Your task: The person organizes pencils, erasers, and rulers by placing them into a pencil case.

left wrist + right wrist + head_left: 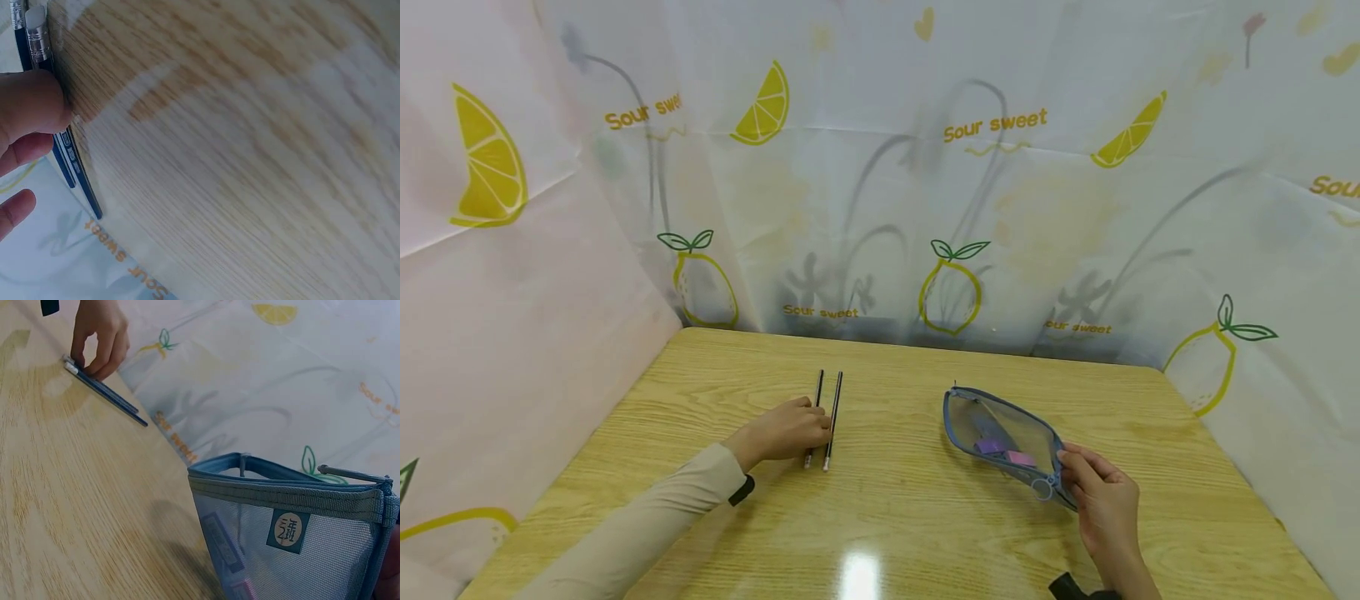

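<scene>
Two dark pencils with white erasers lie side by side on the table. My left hand (795, 428) is over them, its curled thumb and fingers at the left pencil (819, 387) and its fingertips beside the right pencil (837, 402). In the left wrist view the thumb (34, 103) covers part of both pencils. My right hand (1105, 500) pinches the end of a blue mesh zip pencil case (294, 506), tilted with its top unzipped. Inside show a purple item (989, 447) and a pink item (1021, 458), perhaps erasers. Most of the right hand is out of its own wrist view.
The wood-grain table (880, 500) has bare surface between the pencils and the pencil case. White sheeting (880, 192) printed with lemons stands along the back and both sides. A ring-shaped zip pull (1042, 489) hangs at the case's near end.
</scene>
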Action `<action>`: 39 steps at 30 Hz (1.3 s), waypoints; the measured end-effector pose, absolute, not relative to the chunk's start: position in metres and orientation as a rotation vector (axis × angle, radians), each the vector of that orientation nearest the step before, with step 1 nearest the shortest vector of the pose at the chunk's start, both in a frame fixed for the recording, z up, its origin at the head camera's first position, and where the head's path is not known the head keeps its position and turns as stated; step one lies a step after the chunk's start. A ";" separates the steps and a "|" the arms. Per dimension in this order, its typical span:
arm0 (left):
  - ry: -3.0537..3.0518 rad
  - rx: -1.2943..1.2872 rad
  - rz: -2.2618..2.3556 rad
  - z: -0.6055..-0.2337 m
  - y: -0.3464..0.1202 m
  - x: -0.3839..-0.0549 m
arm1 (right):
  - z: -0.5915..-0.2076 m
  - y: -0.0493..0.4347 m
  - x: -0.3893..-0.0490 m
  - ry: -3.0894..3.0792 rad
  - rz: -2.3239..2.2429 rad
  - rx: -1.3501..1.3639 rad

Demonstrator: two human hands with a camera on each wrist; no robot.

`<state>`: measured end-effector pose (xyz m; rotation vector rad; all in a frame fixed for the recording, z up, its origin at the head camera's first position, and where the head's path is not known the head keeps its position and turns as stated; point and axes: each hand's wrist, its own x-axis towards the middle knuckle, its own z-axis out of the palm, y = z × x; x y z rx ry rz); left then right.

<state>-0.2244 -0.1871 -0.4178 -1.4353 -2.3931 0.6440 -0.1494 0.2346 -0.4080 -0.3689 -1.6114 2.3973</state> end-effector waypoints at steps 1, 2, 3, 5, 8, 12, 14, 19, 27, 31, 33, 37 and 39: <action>-2.405 -1.434 0.628 -0.418 -0.188 -0.224 | -0.408 0.235 -0.149 -1.618 2.396 -0.366; -2.418 -1.431 0.621 -0.418 -0.188 -0.224 | -0.408 0.235 -0.149 -1.623 2.396 -0.364; -2.428 -1.429 0.614 -0.418 -0.189 -0.224 | -0.408 0.235 -0.149 -1.629 2.396 -0.363; -2.445 -1.427 0.595 -0.418 -0.190 -0.224 | -0.409 0.235 -0.148 -1.640 2.396 -0.364; -2.451 -1.428 0.581 -0.417 -0.192 -0.224 | -0.409 0.235 -0.148 -1.641 2.400 -0.368; -2.444 -1.431 0.599 -0.417 -0.192 -0.222 | -0.409 0.235 -0.149 -1.639 2.405 -0.372; -2.440 -1.430 0.623 -0.417 -0.191 -0.222 | -0.409 0.235 -0.149 -1.641 2.403 -0.375; -2.412 -1.419 0.656 -0.417 -0.194 -0.220 | -0.410 0.235 -0.149 -1.644 2.395 -0.370; -2.365 -1.413 0.629 -0.418 -0.198 -0.220 | -0.411 0.235 -0.149 -1.637 2.393 -0.364; -2.361 -1.416 0.614 -0.418 -0.199 -0.221 | -0.411 0.235 -0.149 -1.636 2.391 -0.366; -2.366 -1.412 0.607 -0.418 -0.200 -0.221 | -0.411 0.235 -0.150 -1.641 2.387 -0.372; -2.364 -1.394 0.607 -0.416 -0.203 -0.221 | -0.410 0.235 -0.150 -1.650 2.383 -0.380; -2.348 -1.389 0.604 -0.415 -0.204 -0.221 | -0.410 0.235 -0.150 -1.652 2.384 -0.381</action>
